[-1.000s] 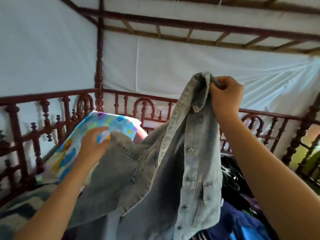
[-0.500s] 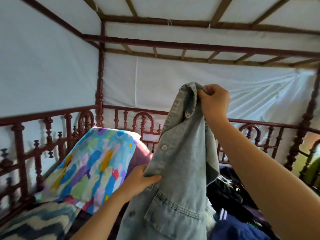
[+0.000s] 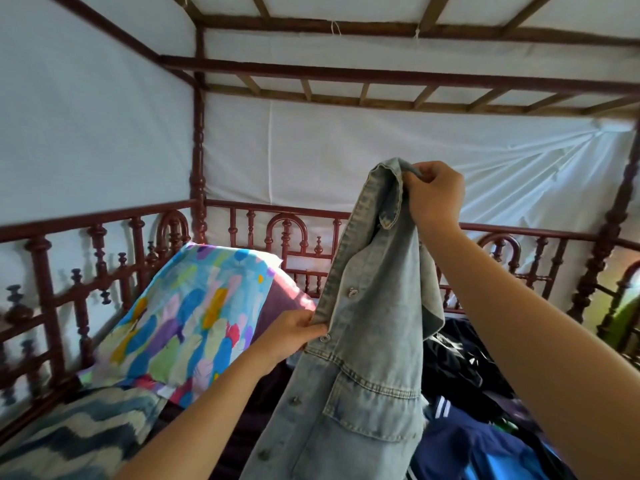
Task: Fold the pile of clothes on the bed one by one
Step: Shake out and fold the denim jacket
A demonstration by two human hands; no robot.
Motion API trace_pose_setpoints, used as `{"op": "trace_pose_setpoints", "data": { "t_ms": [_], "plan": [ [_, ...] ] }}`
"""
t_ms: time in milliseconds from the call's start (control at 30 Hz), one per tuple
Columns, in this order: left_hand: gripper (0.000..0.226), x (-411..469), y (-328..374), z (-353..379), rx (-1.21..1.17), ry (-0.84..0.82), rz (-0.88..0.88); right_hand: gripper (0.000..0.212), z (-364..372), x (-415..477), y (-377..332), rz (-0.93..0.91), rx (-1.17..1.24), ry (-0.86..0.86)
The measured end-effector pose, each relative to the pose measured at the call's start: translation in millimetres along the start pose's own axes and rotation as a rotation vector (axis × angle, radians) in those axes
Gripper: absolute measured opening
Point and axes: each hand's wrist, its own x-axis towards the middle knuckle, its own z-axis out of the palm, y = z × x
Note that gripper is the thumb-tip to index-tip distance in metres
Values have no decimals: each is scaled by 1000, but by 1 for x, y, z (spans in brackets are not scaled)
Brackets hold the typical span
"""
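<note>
Right hand (image 3: 434, 195) gripping denim jacket (image 3: 367, 341) collar, left hand (image 3: 292, 332) pinching its button edge

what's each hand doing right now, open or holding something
Left hand: pinching the denim jacket at its button edge.
Right hand: closed round the jacket's collar, holding it up.

The jacket (image 3: 367, 341) hangs in the middle, the right hand (image 3: 434, 194) holding its collar on top, the left hand (image 3: 292, 332) pinching its front edge lower and to the left. Left of it a pillow (image 3: 194, 317) leans against the bed rail (image 3: 242, 209), with a blanket (image 3: 69, 438) lying before the pillow. The pile of clothes (image 3: 464, 368) lies to the right, behind the jacket.
</note>
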Motion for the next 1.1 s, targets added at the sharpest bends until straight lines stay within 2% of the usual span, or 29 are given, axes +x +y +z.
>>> {"op": "trace_pose_setpoints", "data": {
  "t_ms": [67, 233, 367, 467, 567, 667, 700, 833, 967, 1100],
  "plan": [
    [15, 2, 1, 4, -4, -5, 2, 10, -2, 2, 4, 8, 14, -1],
    [14, 7, -7, 7, 48, 134, -23, 6, -13, 11, 14, 10, -1, -1],
    [5, 6, -30, 13, 141, 8, -116, 8, -28, 20, 27, 74, 31, 51],
    [9, 2, -50, 18, 213, 4, -180, 8, -40, 23, 39, 100, 10, 63],
    [13, 3, -55, 5, 247, 180, -201, 11, -53, 22, 58, 115, -52, 67],
    [10, 0, -27, -20, -155, 393, -243, 12, -59, 19, 77, 143, -87, 77],
    [4, -3, -12, -27, -296, 447, -222, 13, -58, 18, 81, 161, -92, 83],
    [19, -17, 51, -46, -702, 581, -87, 18, -45, 15, 85, 210, -65, 69],
    [24, -38, 115, -44, -803, 655, 121, 20, -36, 17, 75, 167, 20, 83],
    [23, -59, 164, -32, -818, 690, 456, 17, -34, 24, 47, 70, 200, 184]
  ]
}}
